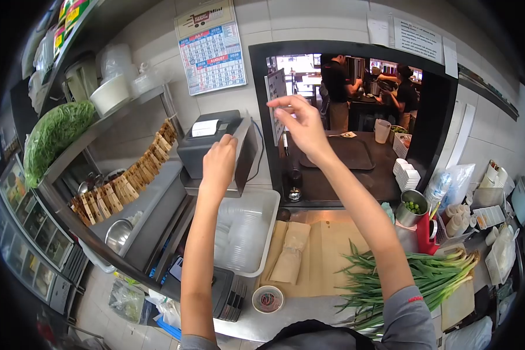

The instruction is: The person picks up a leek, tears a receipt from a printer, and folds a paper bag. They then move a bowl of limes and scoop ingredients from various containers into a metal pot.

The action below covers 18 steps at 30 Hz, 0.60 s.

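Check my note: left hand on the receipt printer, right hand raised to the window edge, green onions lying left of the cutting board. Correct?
No. The head view shows the green onions lying right of the cutting board. The left hand is on the receipt printer, and the right hand is raised at the window edge.

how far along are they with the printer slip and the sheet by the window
Done: a white slip shows atop the printer. In hand: the left hand rests on the printer; the right hand touches the sheet on the window frame. Left: the slip is not yet taken, and the green onions lie whole.
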Tool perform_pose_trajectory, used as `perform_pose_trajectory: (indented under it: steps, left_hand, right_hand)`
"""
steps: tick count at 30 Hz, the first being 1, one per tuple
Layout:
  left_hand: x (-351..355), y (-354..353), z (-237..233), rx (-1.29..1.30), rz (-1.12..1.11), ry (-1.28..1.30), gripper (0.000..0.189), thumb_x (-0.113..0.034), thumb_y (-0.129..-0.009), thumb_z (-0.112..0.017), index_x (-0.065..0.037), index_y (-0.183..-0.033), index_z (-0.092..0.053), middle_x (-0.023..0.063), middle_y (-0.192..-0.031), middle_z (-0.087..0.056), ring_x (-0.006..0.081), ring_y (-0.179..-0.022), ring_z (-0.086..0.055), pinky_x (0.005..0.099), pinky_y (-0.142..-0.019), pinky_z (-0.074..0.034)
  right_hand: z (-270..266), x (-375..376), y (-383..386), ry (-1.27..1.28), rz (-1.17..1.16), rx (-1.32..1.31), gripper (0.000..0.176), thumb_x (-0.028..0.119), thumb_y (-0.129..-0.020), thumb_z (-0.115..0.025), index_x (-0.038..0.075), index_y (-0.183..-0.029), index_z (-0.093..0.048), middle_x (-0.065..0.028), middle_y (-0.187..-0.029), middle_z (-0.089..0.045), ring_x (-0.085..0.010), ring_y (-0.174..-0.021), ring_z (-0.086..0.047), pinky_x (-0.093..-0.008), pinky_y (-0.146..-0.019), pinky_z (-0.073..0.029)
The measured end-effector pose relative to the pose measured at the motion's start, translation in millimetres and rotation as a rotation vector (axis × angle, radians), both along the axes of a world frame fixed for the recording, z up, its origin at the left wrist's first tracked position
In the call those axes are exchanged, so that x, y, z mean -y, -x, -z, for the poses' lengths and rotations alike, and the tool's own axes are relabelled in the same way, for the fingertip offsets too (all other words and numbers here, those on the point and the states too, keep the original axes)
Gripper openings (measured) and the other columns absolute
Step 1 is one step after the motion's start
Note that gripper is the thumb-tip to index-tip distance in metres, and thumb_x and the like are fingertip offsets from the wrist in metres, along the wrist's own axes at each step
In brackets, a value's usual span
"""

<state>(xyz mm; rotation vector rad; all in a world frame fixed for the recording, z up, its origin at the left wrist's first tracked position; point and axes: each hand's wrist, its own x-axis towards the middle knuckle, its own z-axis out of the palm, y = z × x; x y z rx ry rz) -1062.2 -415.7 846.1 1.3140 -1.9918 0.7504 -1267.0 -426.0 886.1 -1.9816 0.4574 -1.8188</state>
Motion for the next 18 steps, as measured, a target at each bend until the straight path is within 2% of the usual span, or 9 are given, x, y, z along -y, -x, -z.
perform_pose_trajectory:
  steps: [5,10,12,13,14,15,16,17,18]
  left_hand:
    - [41.6,19.0,7.8,0.327,-0.239,-0.061,0.016,-0.003,-0.070,-0.059,-0.005,-0.086,-0.062,0.0059,-0.090,-0.057,0.0243,-0.082,-0.059,0.0326,-0.062,-0.053]
    - [75.8,43.1,30.0,0.152,-0.354,-0.027,0.011,-0.004,-0.072,-0.059,-0.001,-0.082,-0.063,0.0111,-0.089,-0.057,0.0261,-0.084,-0.060,0.0317,-0.065,-0.053]
    - [87.2,49.5,39.3,0.087,-0.398,-0.041,0.011,-0.005,-0.072,-0.059,0.000,-0.082,-0.064,0.0121,-0.089,-0.057,0.0264,-0.085,-0.060,0.0317,-0.067,-0.054]
    - [84.5,52.9,35.7,0.123,-0.406,-0.118,0.020,-0.007,-0.075,-0.059,0.000,-0.092,-0.062,0.0132,-0.089,-0.057,0.0274,-0.083,-0.061,0.0329,-0.070,-0.054]
    - [93.7,51.1,40.0,0.106,-0.409,-0.092,0.018,-0.010,-0.077,-0.057,-0.001,-0.091,-0.063,0.0128,-0.091,-0.057,0.0259,-0.084,-0.061,0.0319,-0.068,-0.054]
    - [108.8,47.9,46.3,0.090,-0.411,-0.066,0.017,-0.012,-0.079,-0.055,-0.002,-0.089,-0.065,0.0125,-0.094,-0.057,0.0245,-0.086,-0.060,0.0309,-0.065,-0.054]
    - [120.0,44.6,48.4,0.077,-0.411,-0.041,0.018,-0.015,-0.081,-0.054,-0.004,-0.088,-0.066,0.0121,-0.096,-0.058,0.0230,-0.087,-0.060,0.0298,-0.063,-0.054]
    - [122.8,42.0,36.2,0.015,-0.360,-0.344,0.027,-0.017,-0.083,-0.051,-0.004,-0.104,-0.061,0.0173,-0.113,-0.052,0.0304,-0.107,-0.053,0.0330,-0.082,-0.049]
    - [134.2,36.4,40.9,0.137,-0.337,-0.148,0.031,-0.018,-0.084,-0.050,-0.004,-0.111,-0.056,0.0181,-0.119,-0.048,0.0319,-0.113,-0.046,0.0344,-0.088,-0.043]
  right_hand:
    - [2.9,-8.2,24.5,-0.041,-0.051,0.037,0.015,0.004,-0.083,-0.054,0.005,-0.095,-0.063,-0.0026,-0.097,-0.048,-0.0093,-0.081,-0.051,-0.0221,-0.071,-0.043]
    - [8.8,-2.3,10.5,-0.036,-0.076,0.039,0.014,0.003,-0.083,-0.054,0.004,-0.094,-0.063,-0.0028,-0.098,-0.047,-0.0090,-0.080,-0.052,-0.0209,-0.069,-0.042]
    - [11.9,6.9,-0.7,-0.004,-0.098,0.035,0.014,0.002,-0.083,-0.055,0.002,-0.095,-0.062,-0.0043,-0.096,-0.052,-0.0096,-0.079,-0.054,-0.0218,-0.070,-0.044]
    - [12.1,10.5,-7.1,0.007,-0.106,0.020,0.015,0.002,-0.083,-0.055,0.002,-0.097,-0.061,-0.0046,-0.095,-0.054,-0.0097,-0.079,-0.055,-0.0222,-0.070,-0.044]
    - [10.8,13.8,-14.0,0.020,-0.114,0.003,0.016,0.003,-0.083,-0.055,0.002,-0.098,-0.060,-0.0049,-0.093,-0.056,-0.0098,-0.078,-0.056,-0.0226,-0.070,-0.045]
    - [8.2,17.3,-22.5,-0.032,-0.155,-0.043,0.021,0.003,-0.083,-0.054,0.002,-0.103,-0.058,-0.0050,-0.085,-0.062,-0.0103,-0.077,-0.058,-0.0245,-0.072,-0.046]
    - [6.6,23.1,-31.8,-0.112,-0.221,-0.096,0.027,0.005,-0.084,-0.054,0.003,-0.111,-0.055,-0.0051,-0.085,-0.062,-0.0092,-0.080,-0.056,-0.0255,-0.079,-0.044]
    - [5.3,30.7,-44.7,-0.101,-0.204,-0.097,0.026,0.006,-0.083,-0.054,0.002,-0.108,-0.055,-0.0073,-0.084,-0.064,-0.0119,-0.078,-0.059,-0.0257,-0.076,-0.045]
    - [3.2,39.9,-59.2,-0.090,-0.187,-0.098,0.025,0.006,-0.082,-0.054,0.001,-0.106,-0.056,-0.0094,-0.083,-0.065,-0.0146,-0.075,-0.061,-0.0260,-0.073,-0.046]
